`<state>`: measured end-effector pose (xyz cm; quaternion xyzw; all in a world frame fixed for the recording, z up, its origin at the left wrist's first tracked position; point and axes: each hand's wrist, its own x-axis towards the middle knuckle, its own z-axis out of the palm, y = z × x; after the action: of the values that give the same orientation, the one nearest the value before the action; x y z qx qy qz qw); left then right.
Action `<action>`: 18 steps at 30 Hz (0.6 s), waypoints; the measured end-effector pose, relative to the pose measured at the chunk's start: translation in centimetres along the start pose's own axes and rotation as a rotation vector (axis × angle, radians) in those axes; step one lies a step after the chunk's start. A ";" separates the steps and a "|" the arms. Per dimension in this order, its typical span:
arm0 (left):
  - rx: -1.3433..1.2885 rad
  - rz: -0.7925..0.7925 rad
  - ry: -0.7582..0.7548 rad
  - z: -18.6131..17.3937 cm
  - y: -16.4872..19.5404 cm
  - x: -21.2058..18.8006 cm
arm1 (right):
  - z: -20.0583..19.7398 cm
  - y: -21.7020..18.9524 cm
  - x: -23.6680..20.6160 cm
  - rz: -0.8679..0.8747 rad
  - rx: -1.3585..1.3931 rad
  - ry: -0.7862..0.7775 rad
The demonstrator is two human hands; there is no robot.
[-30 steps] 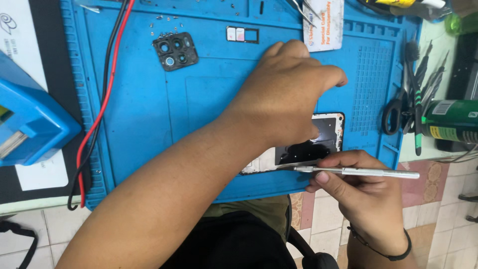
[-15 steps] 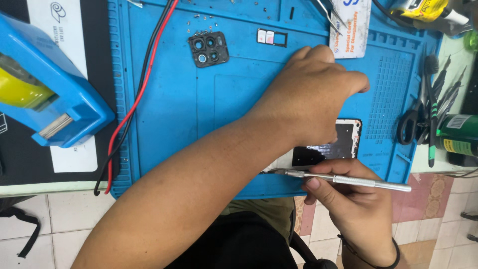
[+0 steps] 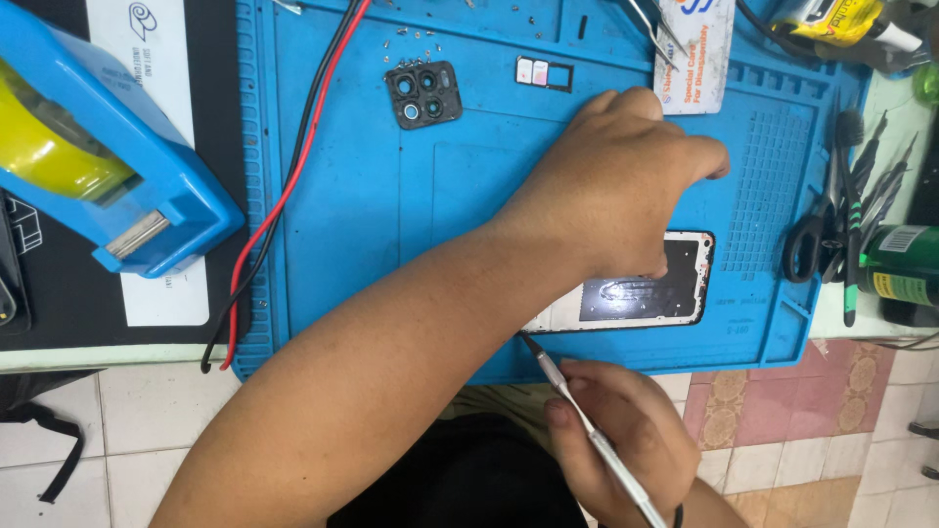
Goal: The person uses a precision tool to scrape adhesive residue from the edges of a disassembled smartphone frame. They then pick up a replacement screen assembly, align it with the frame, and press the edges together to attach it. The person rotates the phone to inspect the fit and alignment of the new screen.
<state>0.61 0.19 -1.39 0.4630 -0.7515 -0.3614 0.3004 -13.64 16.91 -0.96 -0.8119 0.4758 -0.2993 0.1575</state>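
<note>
Blue mat (image 3: 391,225) covers the worktop; left hand (image 3: 611,181) presses down on a phone (image 3: 641,291), right hand (image 3: 621,440) grips a metal tool (image 3: 587,430) at the phone's edge.

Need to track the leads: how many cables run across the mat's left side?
2: a red cable and a black cable, side by side from the mat's top edge to its bottom-left corner.

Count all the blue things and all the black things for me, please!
Blue: 2 - the work mat and the tape dispenser.
Black: 3 - the camera cover, the scissors and one wire beside the red one.
Total: 5.
The left hand presses on the phone; the right hand holds a metal pry tool.
</note>
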 end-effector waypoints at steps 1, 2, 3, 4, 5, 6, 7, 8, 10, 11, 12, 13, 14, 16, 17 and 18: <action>-0.006 -0.017 -0.016 -0.1 0.0 0.1 | 0.5 -0.1 0.0 -0.031 -0.008 0.029; 0.008 -0.024 -0.006 -0.1 0.1 0.2 | 1.0 -0.3 -0.1 -0.062 -0.015 0.058; 0.020 -0.033 0.003 -0.1 0.2 0.2 | 1.3 -0.5 -0.1 -0.054 -0.028 0.068; 0.030 -0.043 0.011 -0.1 0.2 0.1 | 1.6 -0.8 -0.2 -0.043 -0.041 0.075; 0.027 -0.043 0.008 -0.1 0.3 0.1 | 1.8 -0.9 -0.3 -0.035 -0.053 0.083; 0.027 -0.043 0.006 -0.1 0.2 0.1 | 1.9 -0.9 -0.1 -0.053 -0.055 0.090; 0.025 -0.044 0.004 -0.1 0.1 0.1 | 2.1 -0.9 0.1 -0.070 -0.058 0.095; 0.024 -0.037 0.011 0.0 0.1 0.0 | 2.1 -0.8 0.2 -0.086 -0.061 0.098; 0.029 -0.017 0.030 0.1 -0.1 0.2 | 2.4 -1.0 0.4 -0.083 -0.080 0.111; 0.025 -0.011 0.023 0.1 -0.2 0.2 | 2.5 -1.0 0.5 -0.083 -0.088 0.118; 0.020 -0.006 0.014 0.2 -0.4 0.3 | 2.4 -0.9 0.6 -0.087 -0.094 0.104; 0.015 -0.002 0.006 0.3 -0.5 0.3 | 2.3 -0.9 0.7 -0.092 -0.098 0.090; -0.046 0.016 0.024 0.3 -0.8 0.4 | 2.3 -0.9 0.8 -0.095 -0.102 0.076; -0.169 0.054 0.059 0.2 -1.4 0.9 | 2.4 -1.2 0.9 -0.047 -0.097 0.105; -0.271 0.031 0.053 0.2 -1.8 1.3 | 2.5 -1.4 0.9 -0.024 -0.093 0.118; -0.373 0.007 0.046 0.1 -2.2 1.7 | 2.4 -1.4 1.1 0.004 -0.084 0.117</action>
<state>0.97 -2.03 -3.04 0.4046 -0.6660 -0.4829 0.3994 -10.77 16.64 -1.65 -0.7979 0.4981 -0.3257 0.0958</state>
